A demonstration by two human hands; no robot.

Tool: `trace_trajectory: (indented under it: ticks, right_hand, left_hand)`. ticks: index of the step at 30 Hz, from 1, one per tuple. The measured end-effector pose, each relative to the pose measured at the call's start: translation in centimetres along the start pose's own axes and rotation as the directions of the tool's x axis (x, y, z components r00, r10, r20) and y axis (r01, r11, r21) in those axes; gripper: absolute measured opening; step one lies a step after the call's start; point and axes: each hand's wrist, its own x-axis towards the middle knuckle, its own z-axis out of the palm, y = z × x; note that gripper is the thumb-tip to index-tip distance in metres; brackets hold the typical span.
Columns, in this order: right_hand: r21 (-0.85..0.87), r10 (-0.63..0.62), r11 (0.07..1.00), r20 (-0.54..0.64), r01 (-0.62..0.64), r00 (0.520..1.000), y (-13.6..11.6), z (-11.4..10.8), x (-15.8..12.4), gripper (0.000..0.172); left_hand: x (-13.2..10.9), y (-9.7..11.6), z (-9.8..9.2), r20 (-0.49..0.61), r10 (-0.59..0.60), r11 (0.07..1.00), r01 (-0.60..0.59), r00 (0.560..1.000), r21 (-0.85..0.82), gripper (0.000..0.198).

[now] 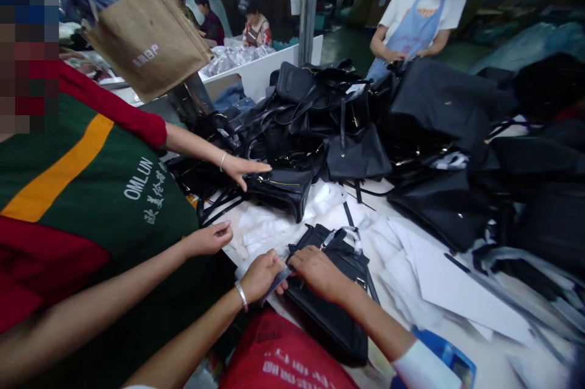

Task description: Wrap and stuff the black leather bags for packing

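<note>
A black handbag (329, 316) with gold-toned buckles lies on the table in front of me. My left hand (261, 279), with a silver bracelet at the wrist, is closed on a greyish, see-through strip of plastic wrap (280, 277) at the bag's left edge. My right hand (317, 270) bends over the upper left of the bag, its fingers pinched close to my left hand. What those fingertips grip is hidden. Clear wrapping (351, 235) also shows around the bag's handle.
At left, a co-worker in a green apron rests one hand (244, 171) on another black bag (283, 185); their other hand (211, 238) hovers near mine. Black bags (356, 154) are heaped behind. White sheets (452, 273) and a blue object (441, 349) lie at right. Another person (415, 23) stands beyond.
</note>
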Motion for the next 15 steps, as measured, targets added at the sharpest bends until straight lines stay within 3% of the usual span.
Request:
trace_trajectory:
  ticks: [5, 10, 15]
  right_hand:
    - [-0.177, 0.177, 0.968, -0.033, -0.18, 0.984, 2.7, 0.7, -0.3, 0.014]
    - [-0.102, 0.087, 0.99, -0.087, -0.095, 0.992, 2.9, 1.5, -0.3, 0.015]
    - [-0.112, 0.2, 0.969, -0.169, -0.221, 0.965, 5.1, 1.4, -1.5, 0.013]
  left_hand:
    - [1.7, 0.1, 0.2, -0.043, -0.07, 0.998, 0.07, 0.997, -0.006, 0.015]
    - [3.5, 0.7, 1.1, -0.015, -0.084, 0.996, 0.084, 0.996, 0.037, 0.014]
    - [4.6, 2.3, 1.5, -0.068, -0.039, 0.937, 0.06, 0.997, 0.345, 0.017]
